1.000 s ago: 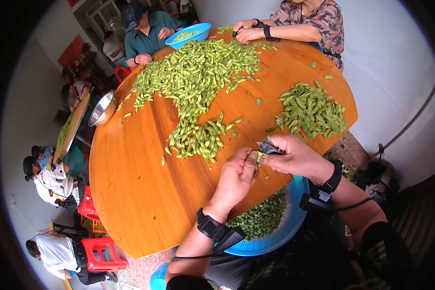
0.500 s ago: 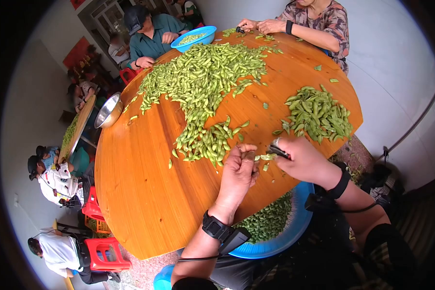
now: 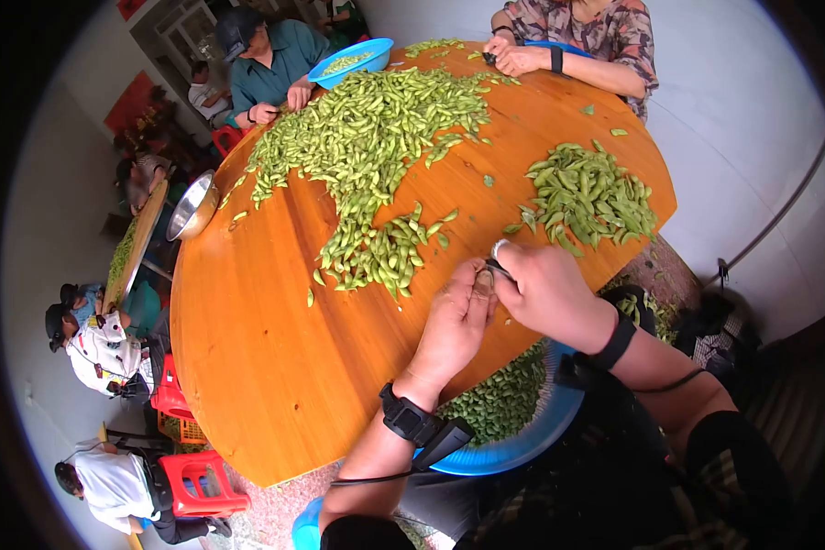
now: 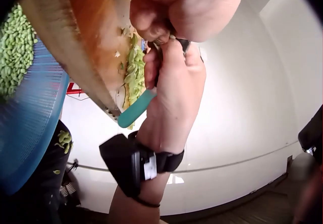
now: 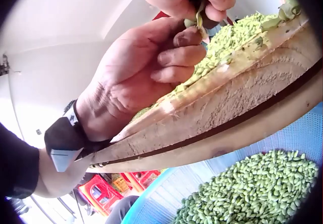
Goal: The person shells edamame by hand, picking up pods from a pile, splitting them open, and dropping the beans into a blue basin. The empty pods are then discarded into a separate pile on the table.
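Over the near edge of the round wooden table (image 3: 275, 367), my two hands meet at the fingertips. My left hand (image 3: 454, 316) pinches a green bean pod (image 5: 200, 18), largely covered by fingers. My right hand (image 3: 559, 289) grips a teal-handled tool (image 4: 135, 110); the handle sticks out below the palm in the left wrist view. Its dark end (image 3: 498, 268) lies against the left thumb, and the fingers hide what kind of tool it is. Below the hands stands a blue basket (image 3: 513, 458) holding shelled green beans (image 3: 504, 408).
A big heap of pods (image 3: 367, 137) spreads across the table, with a smaller pile (image 3: 587, 197) at the right. Beyond are a blue bowl (image 3: 376, 57) and a steel bowl (image 3: 191, 209). Two people sit across the table. A red stool (image 3: 202, 481) stands at lower left.
Half a second ago my hands were slightly apart with a pod showing between them; now the fingertips are together over it. The right hand has moved left. The head view has shifted slightly.
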A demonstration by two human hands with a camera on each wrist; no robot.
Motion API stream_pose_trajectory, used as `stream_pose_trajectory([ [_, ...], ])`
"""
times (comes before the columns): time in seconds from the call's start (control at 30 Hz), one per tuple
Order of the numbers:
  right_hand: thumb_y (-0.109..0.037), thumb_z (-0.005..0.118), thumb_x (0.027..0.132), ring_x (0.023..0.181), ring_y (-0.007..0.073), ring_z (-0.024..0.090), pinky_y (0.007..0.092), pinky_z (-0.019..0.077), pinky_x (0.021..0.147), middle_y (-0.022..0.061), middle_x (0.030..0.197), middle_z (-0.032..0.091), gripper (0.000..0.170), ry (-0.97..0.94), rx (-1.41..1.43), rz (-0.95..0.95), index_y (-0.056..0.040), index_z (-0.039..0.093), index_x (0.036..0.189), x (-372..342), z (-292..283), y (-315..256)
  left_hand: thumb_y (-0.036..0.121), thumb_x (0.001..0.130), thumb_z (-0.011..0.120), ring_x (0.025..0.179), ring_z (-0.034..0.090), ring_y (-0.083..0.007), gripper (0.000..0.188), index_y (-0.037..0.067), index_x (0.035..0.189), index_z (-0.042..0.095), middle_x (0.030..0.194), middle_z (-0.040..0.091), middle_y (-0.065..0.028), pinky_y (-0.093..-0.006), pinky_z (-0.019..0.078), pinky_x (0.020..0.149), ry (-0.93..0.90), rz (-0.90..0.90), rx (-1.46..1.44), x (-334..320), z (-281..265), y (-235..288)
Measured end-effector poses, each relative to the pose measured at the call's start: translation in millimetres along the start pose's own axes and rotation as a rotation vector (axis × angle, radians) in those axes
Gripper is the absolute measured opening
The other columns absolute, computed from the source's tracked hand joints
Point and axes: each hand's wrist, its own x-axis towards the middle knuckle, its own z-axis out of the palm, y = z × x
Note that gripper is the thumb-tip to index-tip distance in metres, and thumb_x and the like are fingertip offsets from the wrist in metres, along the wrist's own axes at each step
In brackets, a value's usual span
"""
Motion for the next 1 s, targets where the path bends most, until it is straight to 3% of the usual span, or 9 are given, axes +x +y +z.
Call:
stream_pose_trajectory([
  [0.2, -0.013, 0.058, 0.083, 0.066, 0.0397, 0.06, 0.0493, 0.0471, 0.058, 0.0191, 0.067, 0.058, 0.011, -0.018, -0.036, 0.125, -0.0034, 0.054, 0.083, -0.1, -9.8, 9.4, 0.015, 0.098, 0.05, 0.053, 0.042, -0.0036, 0.017, 0.003, 0.108, 0.056, 0.066, 0.048, 0.004, -0.0209, 0.035, 0.046, 0.089, -0.046, 0.037, -0.5, -2.4, -1.2],
  [0.27, -0.02, 0.059, 0.086, 0.069, 0.0408, 0.06, 0.0498, 0.0477, 0.061, 0.0198, 0.068, 0.059, 0.015, -0.033, -0.147, 0.15, -0.0047, 0.056, 0.086, 0.8, -25.1, 32.7, 0.013, 0.093, 0.058, 0.056, 0.047, -0.0052, 0.015, 0.001, 0.101, 0.06, 0.067, 0.053, 0.0021, -0.0221, 0.0397, 0.049, 0.184, -0.01, 0.344, -5.9, -13.0, -3.8],
  [0.4, -0.024, 0.062, 0.086, 0.071, 0.0409, 0.059, 0.0479, 0.0472, 0.063, 0.0208, 0.071, 0.06, 0.022, 0.001, -0.179, 0.178, -0.0027, 0.057, 0.088, -9.3, -46.6, 70.8, 0.014, 0.087, 0.065, 0.062, 0.061, -0.0227, 0.017, -0.001, 0.093, 0.063, 0.074, 0.065, -0.0138, -0.0317, 0.0492, 0.06, 0.239, 0.095, 0.685, -10.9, 2.0, 8.7],
  [0.43, -0.025, 0.063, 0.085, 0.072, 0.0415, 0.058, 0.0466, 0.0468, 0.063, 0.0217, 0.073, 0.06, 0.024, 0.013, -0.201, 0.223, -0.0014, 0.058, 0.089, -11.9, -50.0, 72.1, 0.014, 0.086, 0.065, 0.07, 0.064, -0.0345, 0.016, 0.0, 0.092, 0.06, 0.082, 0.064, -0.0206, -0.0385, 0.0508, 0.063, 0.182, 0.137, 0.773, -9.0, 7.0, 9.6],
  [0.53, -0.024, 0.064, 0.084, 0.072, 0.0421, 0.058, 0.0476, 0.0465, 0.063, 0.0217, 0.073, 0.06, 0.026, 0.021, -0.207, 0.156, -0.0004, 0.056, 0.089, -16.7, -44.4, 76.0, 0.012, 0.086, 0.063, 0.075, 0.062, -0.0407, 0.015, 0.001, 0.091, 0.056, 0.085, 0.062, -0.022, -0.0448, 0.0504, 0.063, 0.162, 0.14, 0.959, -3.4, 18.0, 10.0],
  [0.77, -0.019, 0.059, 0.085, 0.066, 0.0351, 0.063, 0.0436, 0.0499, 0.059, 0.0165, 0.072, 0.062, 0.017, -0.282, -0.053, -0.108, -0.0029, 0.055, 0.083, -42.7, -26.1, 5.7, 0.003, 0.083, 0.059, 0.071, 0.058, -0.0439, 0.01, 0.001, 0.088, 0.051, 0.083, 0.053, -0.0215, -0.0508, 0.0483, 0.062, -0.014, 0.084, 0.959, -75.3, 34.5, 40.3],
  [0.87, -0.014, 0.055, 0.086, 0.066, 0.0347, 0.063, 0.0443, 0.0497, 0.061, 0.0167, 0.07, 0.062, 0.011, -0.131, -0.07, -0.144, -0.004, 0.058, 0.087, -36.0, -14.3, 28.2, 0.003, 0.081, 0.062, 0.071, 0.059, -0.0415, 0.014, 0.006, 0.094, 0.058, 0.089, 0.055, -0.0193, -0.0473, 0.0503, 0.064, -0.1, 0.014, 0.931, -98.6, 36.6, 57.3],
  [0.93, -0.017, 0.056, 0.086, 0.068, 0.0348, 0.063, 0.045, 0.0493, 0.061, 0.0171, 0.068, 0.061, 0.014, -0.213, -0.146, 0.008, -0.0035, 0.059, 0.088, -16.4, -32.7, 57.8, 0.004, 0.081, 0.062, 0.072, 0.06, -0.0407, 0.015, 0.008, 0.096, 0.06, 0.09, 0.056, -0.019, -0.046, 0.0507, 0.065, -0.089, 0.006, 0.917, -93.6, 33.9, 67.7],
  [1.0, -0.019, 0.055, 0.088, 0.069, 0.0361, 0.062, 0.0459, 0.0483, 0.061, 0.0182, 0.068, 0.06, 0.018, -0.105, -0.174, 0.047, -0.0019, 0.058, 0.088, -4.5, -45.8, 93.9, 0.005, 0.081, 0.063, 0.073, 0.061, -0.04, 0.017, 0.01, 0.098, 0.063, 0.091, 0.057, -0.0187, -0.0447, 0.0511, 0.065, -0.068, 0.008, 0.902, -79.0, 27.8, 72.3],
])
